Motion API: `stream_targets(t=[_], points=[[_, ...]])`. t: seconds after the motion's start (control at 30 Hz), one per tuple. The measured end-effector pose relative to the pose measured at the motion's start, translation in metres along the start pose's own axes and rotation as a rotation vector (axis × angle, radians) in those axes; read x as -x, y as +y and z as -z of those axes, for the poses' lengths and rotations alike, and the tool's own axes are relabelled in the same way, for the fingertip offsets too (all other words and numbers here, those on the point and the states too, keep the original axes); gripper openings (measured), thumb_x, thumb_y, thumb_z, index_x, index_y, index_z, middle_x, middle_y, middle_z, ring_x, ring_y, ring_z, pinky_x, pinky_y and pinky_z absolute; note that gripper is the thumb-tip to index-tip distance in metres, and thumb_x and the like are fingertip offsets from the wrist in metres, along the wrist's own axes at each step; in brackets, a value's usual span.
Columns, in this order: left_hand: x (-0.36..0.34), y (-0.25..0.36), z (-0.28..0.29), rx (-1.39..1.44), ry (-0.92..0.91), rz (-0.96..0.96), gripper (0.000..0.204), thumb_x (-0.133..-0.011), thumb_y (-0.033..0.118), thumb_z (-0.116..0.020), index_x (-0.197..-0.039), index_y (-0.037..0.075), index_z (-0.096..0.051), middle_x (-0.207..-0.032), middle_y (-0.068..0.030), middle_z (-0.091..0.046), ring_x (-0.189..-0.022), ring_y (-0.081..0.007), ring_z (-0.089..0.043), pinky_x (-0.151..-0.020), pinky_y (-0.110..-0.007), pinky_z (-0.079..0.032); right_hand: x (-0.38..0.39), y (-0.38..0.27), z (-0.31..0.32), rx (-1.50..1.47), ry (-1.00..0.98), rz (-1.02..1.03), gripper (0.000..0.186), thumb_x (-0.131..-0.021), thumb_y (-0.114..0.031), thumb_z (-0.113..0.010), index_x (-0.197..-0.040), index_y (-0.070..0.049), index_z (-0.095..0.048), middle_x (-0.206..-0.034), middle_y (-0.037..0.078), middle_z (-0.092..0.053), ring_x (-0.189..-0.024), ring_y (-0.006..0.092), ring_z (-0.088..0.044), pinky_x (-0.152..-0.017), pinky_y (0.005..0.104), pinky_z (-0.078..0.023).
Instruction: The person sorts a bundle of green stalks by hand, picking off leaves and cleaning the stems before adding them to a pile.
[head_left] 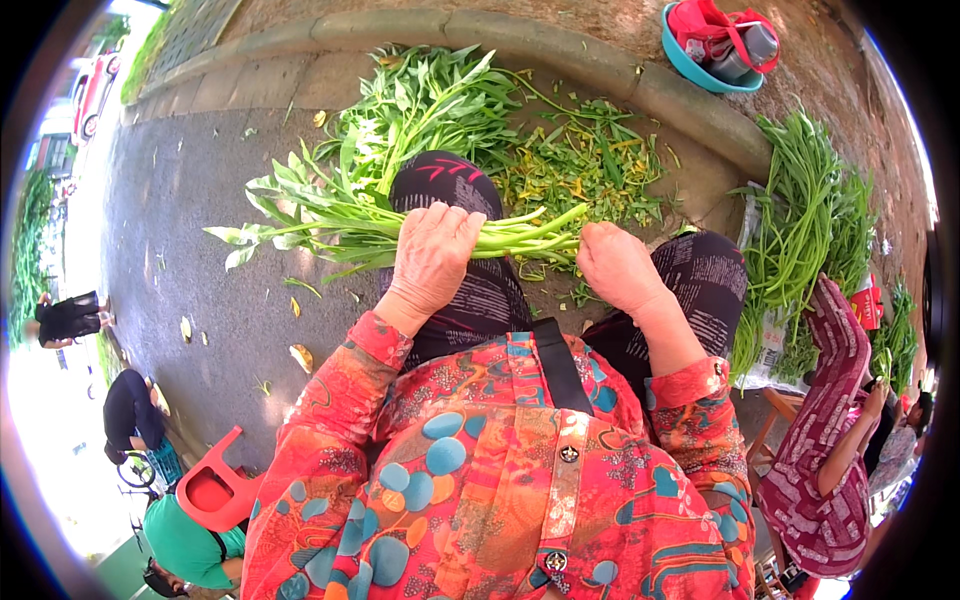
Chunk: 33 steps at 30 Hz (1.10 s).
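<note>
A bunch of long-stemmed leafy greens (345, 225), looking like water spinach, lies crosswise above my knees, leaves to the left and pale stems to the right. My left hand (435, 250) is wrapped round the stems near the middle. At the cut stem ends my right hand (622, 268) is closed, its fingers pinched by the end of a stem; its fingertips are partly hidden, and I cannot make out exactly what is in them. Just beyond my left knee, a heap of the same leafy greens (430, 100) rests on the ground.
Loose trimmed leaves (585, 165), green and yellow, are scattered before a stone curb (500, 38). A blue basin (690, 68) holds a red bag and a flask. More greens (805, 210) are piled at right, near a person in maroon patterned clothes (815, 450). A red plastic stool (215, 490) is at lower left.
</note>
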<state>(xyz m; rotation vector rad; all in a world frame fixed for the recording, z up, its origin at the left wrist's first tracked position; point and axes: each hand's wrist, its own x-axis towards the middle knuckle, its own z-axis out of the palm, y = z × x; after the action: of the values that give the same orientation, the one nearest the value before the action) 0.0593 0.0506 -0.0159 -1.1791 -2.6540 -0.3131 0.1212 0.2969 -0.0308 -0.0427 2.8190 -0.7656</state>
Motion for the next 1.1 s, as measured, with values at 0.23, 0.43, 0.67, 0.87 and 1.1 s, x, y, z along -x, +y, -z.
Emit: stream_targets(t=[0.23, 0.43, 0.67, 0.87, 1.1], points=[[0.000, -0.001, -0.001, -0.037, -0.016, -0.022, 0.028, -0.073, 0.009, -0.056, -0.100, 0.007, -0.060, -0.085, -0.0035, -0.055, -0.083, -0.0210, -0.053, -0.072, -0.034, -0.040, -0.002, -0.009, -0.011, 0.147, 0.039, -0.077, 0.018, -0.085, -0.015, -0.050, -0.087, 0.002, -0.055, -0.087, 0.021, -0.060, -0.081, 0.0362, -0.062, -0.074, 0.0424, -0.051], [-0.001, 0.001, -0.001, -0.010, 0.006, 0.007, 0.029, -0.071, 0.005, -0.058, -0.100, 0.007, -0.060, -0.085, -0.0048, -0.057, -0.083, -0.0230, -0.055, -0.073, -0.036, -0.041, -0.004, -0.014, -0.009, 0.084, 0.154, -0.125, 0.018, -0.086, -0.016, -0.051, -0.087, 0.002, -0.054, -0.086, 0.021, -0.058, -0.082, 0.0356, -0.061, -0.074, 0.0421, -0.051], [-0.001, 0.001, -0.003, -0.019, 0.014, 0.027, 0.028, -0.072, 0.006, -0.057, -0.099, 0.007, -0.061, -0.084, -0.0042, -0.057, -0.083, -0.0222, -0.055, -0.072, -0.035, -0.042, -0.009, -0.009, -0.013, -0.005, 0.253, -0.130, 0.020, -0.087, -0.016, -0.049, -0.085, 0.004, -0.053, -0.084, 0.025, -0.058, -0.080, 0.0406, -0.059, -0.073, 0.0460, -0.049], [-0.001, 0.000, -0.004, -0.036, 0.002, 0.025, 0.027, -0.074, 0.007, -0.056, -0.100, 0.008, -0.061, -0.085, -0.0034, -0.058, -0.082, -0.0220, -0.055, -0.071, -0.035, -0.041, -0.017, -0.004, -0.013, -0.195, 0.303, -0.159, 0.024, -0.088, -0.016, -0.044, -0.080, 0.005, -0.052, -0.079, 0.027, -0.059, -0.077, 0.0423, -0.057, -0.071, 0.0461, -0.047], [-0.001, -0.002, -0.006, 0.026, 0.053, 0.077, 0.026, -0.073, 0.008, -0.057, -0.099, 0.010, -0.060, -0.084, -0.0025, -0.057, -0.082, -0.0210, -0.054, -0.072, -0.034, -0.041, -0.014, 0.009, -0.004, -1.321, 0.094, -0.361, 0.019, -0.088, -0.017, -0.041, -0.075, -0.004, -0.046, -0.065, 0.002, -0.044, -0.058, 0.0136, -0.042, -0.055, 0.0292, -0.038]])
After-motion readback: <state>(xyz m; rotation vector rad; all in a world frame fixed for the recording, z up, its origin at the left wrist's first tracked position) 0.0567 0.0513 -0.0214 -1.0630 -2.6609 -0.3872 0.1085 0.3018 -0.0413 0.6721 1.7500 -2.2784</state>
